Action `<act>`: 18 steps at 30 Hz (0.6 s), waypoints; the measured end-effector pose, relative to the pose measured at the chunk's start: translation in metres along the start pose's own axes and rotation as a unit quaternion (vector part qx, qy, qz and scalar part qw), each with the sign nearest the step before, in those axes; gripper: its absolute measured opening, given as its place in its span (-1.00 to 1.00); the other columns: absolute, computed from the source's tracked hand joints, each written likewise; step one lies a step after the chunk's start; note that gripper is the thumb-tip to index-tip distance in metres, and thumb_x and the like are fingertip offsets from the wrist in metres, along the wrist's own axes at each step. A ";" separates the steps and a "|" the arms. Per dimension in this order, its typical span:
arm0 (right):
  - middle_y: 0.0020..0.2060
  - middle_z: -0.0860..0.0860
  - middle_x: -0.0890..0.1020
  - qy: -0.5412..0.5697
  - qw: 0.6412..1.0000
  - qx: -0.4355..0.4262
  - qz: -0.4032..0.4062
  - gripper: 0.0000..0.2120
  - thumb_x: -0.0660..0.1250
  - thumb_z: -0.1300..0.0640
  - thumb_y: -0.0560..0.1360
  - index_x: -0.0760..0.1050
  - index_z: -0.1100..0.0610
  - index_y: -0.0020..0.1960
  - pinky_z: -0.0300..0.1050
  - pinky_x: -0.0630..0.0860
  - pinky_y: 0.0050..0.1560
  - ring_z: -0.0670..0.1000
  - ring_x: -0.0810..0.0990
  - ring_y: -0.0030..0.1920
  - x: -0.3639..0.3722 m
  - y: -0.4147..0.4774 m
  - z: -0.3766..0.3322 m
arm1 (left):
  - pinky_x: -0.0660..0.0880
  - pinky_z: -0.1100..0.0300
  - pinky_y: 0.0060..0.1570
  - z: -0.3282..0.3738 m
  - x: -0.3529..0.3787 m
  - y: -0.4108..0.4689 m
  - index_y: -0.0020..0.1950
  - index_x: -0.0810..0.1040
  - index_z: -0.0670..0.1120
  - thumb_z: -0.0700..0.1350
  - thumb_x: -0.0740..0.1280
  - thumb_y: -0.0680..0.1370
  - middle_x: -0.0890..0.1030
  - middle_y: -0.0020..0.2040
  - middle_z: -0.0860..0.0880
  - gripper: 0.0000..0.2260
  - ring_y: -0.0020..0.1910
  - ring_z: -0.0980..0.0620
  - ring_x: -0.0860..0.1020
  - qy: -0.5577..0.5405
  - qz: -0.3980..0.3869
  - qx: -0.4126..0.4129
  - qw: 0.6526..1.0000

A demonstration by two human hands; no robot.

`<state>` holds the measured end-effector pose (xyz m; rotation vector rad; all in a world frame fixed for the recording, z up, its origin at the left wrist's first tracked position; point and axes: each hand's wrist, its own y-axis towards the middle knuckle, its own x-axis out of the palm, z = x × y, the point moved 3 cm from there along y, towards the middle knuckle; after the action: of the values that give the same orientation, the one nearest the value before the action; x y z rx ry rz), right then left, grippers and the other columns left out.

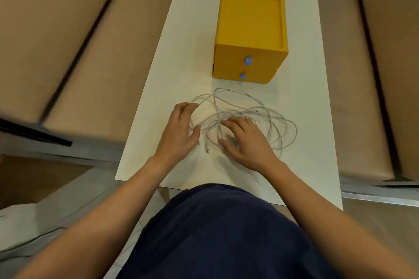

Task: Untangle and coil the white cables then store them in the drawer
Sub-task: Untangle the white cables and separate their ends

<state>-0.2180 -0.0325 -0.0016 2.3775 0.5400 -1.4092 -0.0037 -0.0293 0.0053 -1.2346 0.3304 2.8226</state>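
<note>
A tangle of thin white cables [267,115] lies in loose overlapping loops on the white table [301,75], just in front of me. My left hand [179,131] rests at the tangle's left edge, fingers spread and curled over a loop. On the middle of the tangle lies my right hand [247,140], fingers apart and pressing on the strands. Two cable ends with plugs [207,151] stick out between my hands. Beyond the cables stands a yellow drawer box [249,29] with two drawers, each with a small blue handle [248,60]; both drawers are shut.
The table is long and narrow and runs away from me. Tan upholstered seats [79,52] flank it on both sides. My dark blue clothing [217,233] fills the bottom of the view at the table's near edge.
</note>
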 end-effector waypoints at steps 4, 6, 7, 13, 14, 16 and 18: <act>0.26 0.02 0.57 -0.014 0.997 0.026 -0.065 -0.57 0.32 -0.08 0.62 0.49 0.08 0.42 0.00 0.50 0.16 0.08 0.52 0.19 0.010 0.007 -0.003 | 0.49 0.29 0.11 -0.012 -0.001 0.005 0.44 0.44 -0.10 -0.16 0.36 0.63 0.51 0.16 0.03 -0.63 0.03 0.12 0.52 -0.046 -0.021 -0.138 0.989; 0.23 0.00 0.59 -0.042 0.994 0.022 -0.097 -0.60 0.31 -0.08 0.62 0.52 0.07 0.39 -0.01 0.50 0.12 0.08 0.53 0.17 0.016 0.010 -0.004 | 0.50 0.27 -0.03 -0.016 0.000 0.007 0.24 0.57 -0.09 -0.17 0.33 0.65 0.61 -0.05 0.02 -0.83 -0.13 0.13 0.55 -0.048 -0.047 -0.163 0.984; 0.22 -0.01 0.60 -0.048 0.993 0.023 -0.103 -0.61 0.30 -0.08 0.62 0.53 0.06 0.37 -0.01 0.50 0.11 0.08 0.53 0.17 0.017 0.012 -0.004 | 0.49 0.33 -0.08 -0.018 0.000 0.009 0.17 0.60 -0.08 -0.17 0.31 0.66 0.62 -0.08 0.03 -0.88 -0.13 0.15 0.57 -0.060 -0.050 -0.168 0.983; 0.25 0.10 0.55 -0.009 0.996 0.015 0.086 -0.66 0.38 0.10 0.60 0.56 0.14 0.35 0.04 0.57 0.08 0.13 0.50 0.18 -0.007 0.029 -0.021 | 0.39 0.54 0.00 -0.013 -0.020 0.021 0.24 0.63 -0.07 -0.14 0.25 0.71 0.70 0.05 0.06 -0.81 0.06 0.26 0.62 -0.132 -0.034 -0.142 0.980; 0.29 0.14 0.52 -0.023 0.990 0.010 0.140 -0.63 0.39 0.12 0.59 0.53 0.15 0.38 0.04 0.54 0.13 0.16 0.50 0.20 -0.016 0.036 -0.026 | 0.40 0.52 0.03 -0.008 -0.025 0.024 0.25 0.62 -0.07 -0.15 0.24 0.71 0.70 0.05 0.08 -0.80 0.06 0.31 0.61 -0.143 -0.037 -0.118 0.982; 0.38 0.16 0.48 -0.072 0.981 0.004 0.182 -0.55 0.38 0.09 0.59 0.47 0.13 0.45 0.08 0.41 0.27 0.21 0.46 0.30 -0.032 0.055 -0.035 | 0.44 0.44 0.06 0.003 -0.038 0.032 0.28 0.62 -0.07 -0.18 0.23 0.71 0.68 0.05 0.06 -0.78 0.05 0.26 0.62 -0.156 -0.037 -0.058 0.985; 0.36 0.10 0.55 -0.103 0.982 -0.006 0.161 -0.61 0.31 0.00 0.62 0.51 0.08 0.41 0.14 0.38 0.29 0.21 0.48 0.32 -0.040 0.075 -0.038 | 0.47 0.36 0.04 0.013 -0.048 0.040 0.30 0.61 -0.06 -0.18 0.24 0.71 0.66 0.06 0.06 -0.78 0.01 0.13 0.63 -0.169 -0.028 -0.008 0.985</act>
<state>-0.1710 -0.0873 0.0577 2.1537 0.1028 -1.4682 0.0145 -0.0629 0.0564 -0.7323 0.2519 2.9175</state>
